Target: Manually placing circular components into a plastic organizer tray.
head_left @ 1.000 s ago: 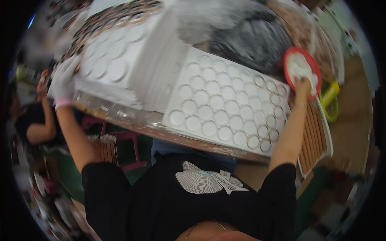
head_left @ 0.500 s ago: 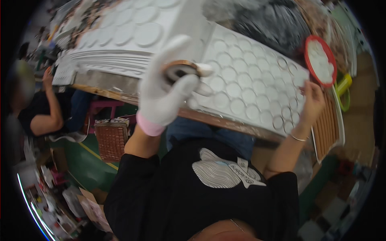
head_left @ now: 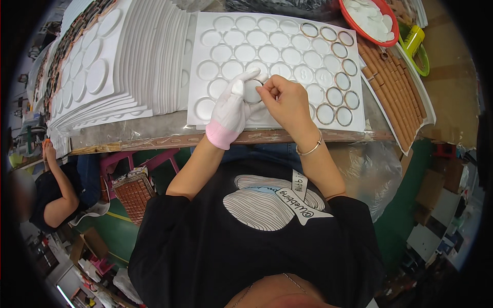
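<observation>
Drawn together at the frame's centre now, the gloved left hand (head_left: 229, 105) grips one rimmed round piece (head_left: 251, 92) and the bare right hand (head_left: 290, 105) pinches its edge, so both seemingly work one piece. Counting: upper left, one tray stack (head_left: 146, 61); centre, one flat tray (head_left: 358, 114); right of centre, ten dark-rimmed rounds (head_left: 352, 100); upper right, one red bowl (head_left: 394, 36).

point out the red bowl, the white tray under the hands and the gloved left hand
red bowl (head_left: 395, 32): head view, right side of its rim
white tray (head_left: 206, 18): head view, bare top-left corner
gloved left hand (head_left: 229, 109): head view, middle of the hand
</observation>
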A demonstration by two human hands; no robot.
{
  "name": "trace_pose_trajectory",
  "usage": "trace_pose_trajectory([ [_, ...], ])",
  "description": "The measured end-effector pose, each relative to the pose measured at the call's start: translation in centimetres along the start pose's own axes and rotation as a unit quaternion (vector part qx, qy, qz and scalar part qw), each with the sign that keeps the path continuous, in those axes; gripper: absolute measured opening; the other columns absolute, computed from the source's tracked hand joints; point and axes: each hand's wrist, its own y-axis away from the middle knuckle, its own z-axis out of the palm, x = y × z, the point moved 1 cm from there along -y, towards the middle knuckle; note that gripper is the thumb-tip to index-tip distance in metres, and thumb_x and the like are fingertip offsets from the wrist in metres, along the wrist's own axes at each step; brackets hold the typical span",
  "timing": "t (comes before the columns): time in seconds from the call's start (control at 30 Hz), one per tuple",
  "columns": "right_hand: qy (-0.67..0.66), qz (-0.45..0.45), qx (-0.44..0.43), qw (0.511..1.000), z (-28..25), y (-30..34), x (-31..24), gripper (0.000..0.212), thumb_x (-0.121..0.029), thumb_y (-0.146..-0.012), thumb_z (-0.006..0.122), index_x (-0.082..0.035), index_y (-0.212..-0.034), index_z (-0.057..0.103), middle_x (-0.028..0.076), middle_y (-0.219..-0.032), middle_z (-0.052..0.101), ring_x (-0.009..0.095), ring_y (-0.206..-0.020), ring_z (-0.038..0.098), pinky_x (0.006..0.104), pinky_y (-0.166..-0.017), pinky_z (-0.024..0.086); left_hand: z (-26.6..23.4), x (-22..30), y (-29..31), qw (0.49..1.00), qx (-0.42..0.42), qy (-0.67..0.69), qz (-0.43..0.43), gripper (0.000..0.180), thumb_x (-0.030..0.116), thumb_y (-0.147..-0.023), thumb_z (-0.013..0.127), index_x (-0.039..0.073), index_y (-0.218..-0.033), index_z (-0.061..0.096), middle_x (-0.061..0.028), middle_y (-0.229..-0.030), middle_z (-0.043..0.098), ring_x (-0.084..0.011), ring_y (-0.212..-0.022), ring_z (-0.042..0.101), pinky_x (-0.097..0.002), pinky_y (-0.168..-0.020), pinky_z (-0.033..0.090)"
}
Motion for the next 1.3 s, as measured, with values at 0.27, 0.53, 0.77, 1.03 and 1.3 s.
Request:
trace_pose_trajectory([
  [0.27,0.063,0.085,-0.012,0.994,-0.4,0.8,0.1,0.028,-0.023,-0.077,0.071,-0.006,-0.063,0.053,0.006,-0.053,0.056,0.024,-0.049,0.056,0.0345,-0.054,0.044,-0.3,0.4,0.5,0.998,-0.033,-0.056,-0.023,0.048,0.037,-0.098,0.044,-0.001,-0.128,0.046,-0.0111,-0.126,0.048,-0.0239,-0.114,0.050,-0.0438,-0.095,0.048],
  [0.53,0.021,0.062,-0.084,0.994,-1.3,2.1,0.0,0.043,-0.025,-0.070,0.079,-0.008,-0.093,0.047,0.006,-0.071,0.057,0.018,-0.060,0.057,0.0292,-0.056,0.045,1.3,0.6,0.4,0.991,-0.043,-0.123,-0.019,0.051,0.026,-0.098,0.044,-0.004,-0.139,0.033,-0.0171,-0.133,0.046,-0.0197,-0.110,0.053,-0.0302,-0.091,0.046],
  [0.77,-0.062,0.004,0.078,0.995,-7.7,-4.0,6.2,0.012,-0.011,-0.085,0.065,-0.004,-0.093,0.067,0.001,-0.077,0.065,0.007,-0.059,0.058,0.0202,-0.051,0.044,4.5,6.2,1.9,0.940,-0.061,-0.322,0.097,0.050,0.016,-0.096,0.043,-0.007,-0.138,0.033,-0.0194,-0.139,0.041,-0.0269,-0.127,0.043,-0.0370,-0.103,0.037],
  [1.03,0.256,-0.033,0.117,0.959,-11.8,-12.2,16.0,0.013,-0.011,-0.068,0.071,-0.002,-0.073,0.063,0.013,-0.069,0.064,0.028,-0.065,0.062,0.0389,-0.061,0.048,-0.6,21.7,11.8,0.728,0.261,-0.484,0.409,0.030,0.005,-0.096,0.044,-0.013,-0.117,0.054,-0.0209,-0.115,0.061,-0.0265,-0.109,0.058,-0.0355,-0.095,0.045],
  [1.3,0.233,-0.009,0.075,0.970,-9.0,-10.5,11.3,0.016,-0.010,-0.076,0.071,0.000,-0.084,0.061,0.013,-0.081,0.059,0.024,-0.065,0.058,0.0325,-0.061,0.046,-13.5,36.1,14.5,0.415,0.478,-0.649,0.421,0.041,0.029,-0.094,0.053,0.004,-0.126,0.055,-0.0141,-0.120,0.060,-0.0265,-0.111,0.056,-0.0331,-0.096,0.040],
])
